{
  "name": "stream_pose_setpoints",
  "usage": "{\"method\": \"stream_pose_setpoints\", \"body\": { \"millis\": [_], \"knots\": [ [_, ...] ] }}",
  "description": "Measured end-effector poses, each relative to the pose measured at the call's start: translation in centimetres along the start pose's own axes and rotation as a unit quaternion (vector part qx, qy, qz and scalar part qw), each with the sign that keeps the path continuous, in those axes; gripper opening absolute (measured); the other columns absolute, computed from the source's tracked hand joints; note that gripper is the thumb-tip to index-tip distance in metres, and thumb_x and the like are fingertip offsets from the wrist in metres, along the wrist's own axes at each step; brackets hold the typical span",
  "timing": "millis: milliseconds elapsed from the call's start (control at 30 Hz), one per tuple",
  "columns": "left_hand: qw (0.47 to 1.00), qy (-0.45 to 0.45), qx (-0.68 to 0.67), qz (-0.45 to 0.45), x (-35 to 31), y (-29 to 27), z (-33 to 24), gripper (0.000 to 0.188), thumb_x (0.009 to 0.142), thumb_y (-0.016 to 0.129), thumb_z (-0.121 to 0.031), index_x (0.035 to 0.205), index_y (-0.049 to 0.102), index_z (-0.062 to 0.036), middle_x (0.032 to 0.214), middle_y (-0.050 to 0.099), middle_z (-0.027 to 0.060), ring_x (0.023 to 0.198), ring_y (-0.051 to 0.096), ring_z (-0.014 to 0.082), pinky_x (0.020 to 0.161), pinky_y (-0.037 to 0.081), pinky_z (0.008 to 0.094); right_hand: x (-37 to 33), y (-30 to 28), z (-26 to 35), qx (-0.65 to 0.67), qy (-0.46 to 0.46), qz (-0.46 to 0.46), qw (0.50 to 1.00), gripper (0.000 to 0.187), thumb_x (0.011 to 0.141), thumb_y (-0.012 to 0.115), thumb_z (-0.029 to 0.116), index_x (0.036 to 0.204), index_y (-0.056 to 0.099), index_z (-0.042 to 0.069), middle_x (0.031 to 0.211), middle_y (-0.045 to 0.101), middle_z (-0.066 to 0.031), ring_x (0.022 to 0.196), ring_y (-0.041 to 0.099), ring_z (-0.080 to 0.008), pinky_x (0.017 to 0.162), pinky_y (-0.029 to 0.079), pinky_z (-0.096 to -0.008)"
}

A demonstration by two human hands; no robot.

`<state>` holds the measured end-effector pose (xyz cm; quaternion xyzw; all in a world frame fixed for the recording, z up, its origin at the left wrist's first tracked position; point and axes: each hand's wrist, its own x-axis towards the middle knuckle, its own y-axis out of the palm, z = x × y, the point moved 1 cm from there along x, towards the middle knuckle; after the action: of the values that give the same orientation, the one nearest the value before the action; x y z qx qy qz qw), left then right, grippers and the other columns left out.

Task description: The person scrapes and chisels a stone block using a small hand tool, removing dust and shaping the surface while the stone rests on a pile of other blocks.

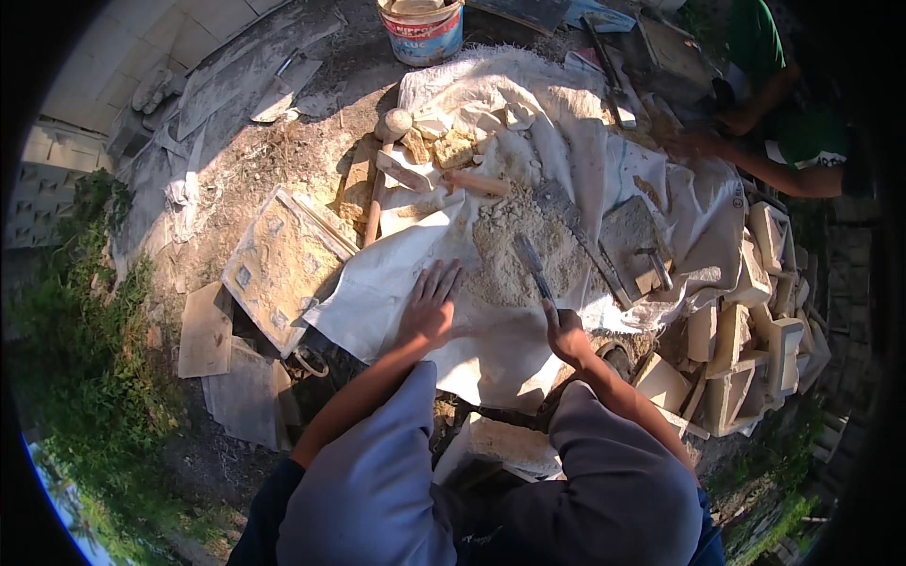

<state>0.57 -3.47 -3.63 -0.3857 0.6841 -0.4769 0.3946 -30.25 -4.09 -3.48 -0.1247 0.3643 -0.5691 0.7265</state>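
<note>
My right hand [568, 340] is closed around a narrow metal chisel [531, 264], its flat blade pointing away over a heap of pale crumbled stone [514, 226]. Flat on the white sheet [377, 292], to the left of the heap, rests my left hand [434, 307] with fingers stretched out and nothing in it. Right of the chisel lies a long flat metal tool [587, 241] with a broad far end. A small hammer [658, 269] sits on a grey slab [634, 231]. Beyond my left hand are a round-headed mallet [393, 125] and a piece with a wooden handle [477, 182].
Yellowish stone chunks [453, 149] lie at the sheet's far side. A framed slab [283, 269] stands left, and hollow pale blocks [731, 349] pile up right. A bucket [422, 40] is at the back. Another person's arm [755, 165] reaches in at the far right.
</note>
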Motion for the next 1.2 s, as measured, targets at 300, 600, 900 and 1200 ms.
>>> {"method": "stream_pose_setpoints", "body": {
  "millis": [300, 600, 900, 1200],
  "knots": [
    [0.987, -0.004, 0.151, -0.063, -1.0, 1.9, 1.2, 0.122, 0.077, 0.07, -0.076, 0.164, 0.03, 0.001, 0.174, 0.023, 0.0119, 0.161, 0.018, 0.0367, 0.131, 0.014, 0.0514, 0.3, -0.2, -0.7, 0.213, -0.015, 0.053, 0.976, 0.063, 0.113, 0.046, 0.047, 0.075, 0.053, -0.004, 0.06, 0.047, -0.0142, 0.055, 0.044, -0.0262, 0.057, 0.036, -0.0457],
    [0.999, -0.018, -0.025, 0.038, -0.2, -0.6, 0.0, 0.128, 0.08, 0.065, -0.081, 0.167, 0.018, 0.001, 0.176, 0.015, 0.0121, 0.163, 0.006, 0.0348, 0.132, 0.005, 0.0522, 0.2, -1.8, -2.8, -0.025, 0.053, 0.104, 0.993, 0.075, 0.107, 0.048, 0.06, 0.085, 0.069, -0.008, 0.071, 0.062, -0.0313, 0.072, 0.061, -0.0478, 0.072, 0.047, -0.0545],
    [0.999, 0.0, -0.022, 0.027, 0.5, -0.7, -0.5, 0.131, 0.08, 0.059, -0.085, 0.167, 0.015, 0.0035, 0.177, 0.014, 0.0141, 0.163, 0.007, 0.0366, 0.132, 0.005, 0.0515, 2.4, -1.2, -4.8, 0.01, 0.078, -0.068, 0.995, 0.076, 0.109, 0.046, 0.058, 0.069, 0.056, -0.005, 0.062, 0.056, -0.0252, 0.06, 0.051, -0.0381, 0.065, 0.042, -0.0528],
    [0.998, -0.02, -0.037, 0.045, 0.4, -1.6, -0.7, 0.128, 0.079, 0.063, -0.083, 0.165, 0.023, 0.0036, 0.177, 0.016, 0.0118, 0.162, 0.01, 0.0363, 0.132, 0.008, 0.0525, 5.2, -4.8, -2.3, 0.127, 0.052, -0.054, 0.989, 0.08, 0.108, 0.047, 0.062, 0.066, 0.05, -0.005, 0.055, 0.043, -0.0102, 0.054, 0.044, -0.0225, 0.056, 0.032, -0.0478]
  ]
}}
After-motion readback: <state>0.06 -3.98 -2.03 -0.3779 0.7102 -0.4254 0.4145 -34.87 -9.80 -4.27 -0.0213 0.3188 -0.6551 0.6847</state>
